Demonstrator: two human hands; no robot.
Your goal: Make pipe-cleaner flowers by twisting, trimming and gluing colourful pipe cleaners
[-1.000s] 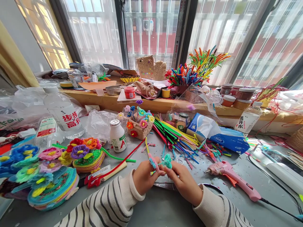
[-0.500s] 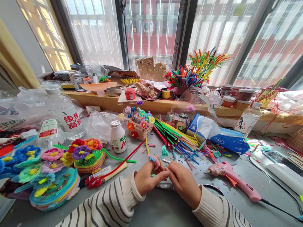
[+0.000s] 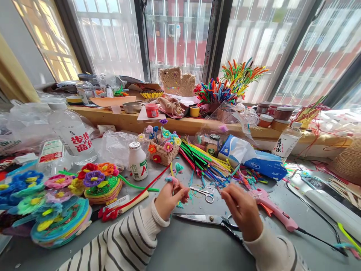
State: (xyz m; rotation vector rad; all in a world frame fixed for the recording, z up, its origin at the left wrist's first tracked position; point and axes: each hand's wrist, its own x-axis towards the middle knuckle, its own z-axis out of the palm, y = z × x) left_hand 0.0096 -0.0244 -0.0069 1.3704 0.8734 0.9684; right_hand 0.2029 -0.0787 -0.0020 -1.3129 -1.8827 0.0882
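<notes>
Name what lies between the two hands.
In the head view, small scissors and teal scraps lie between the left hand and right hand; large scissors stretch just below them.

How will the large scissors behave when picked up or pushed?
Likely stiff and fairly heavy: the large scissors have long metal blades. They may swing at the visible pivot. Lying flat, they'd probably slide, not roll.

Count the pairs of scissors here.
2: small scissors right of the left hand, and large scissors nearer the camera, partly hidden by the right hand. More may be hidden.
</notes>
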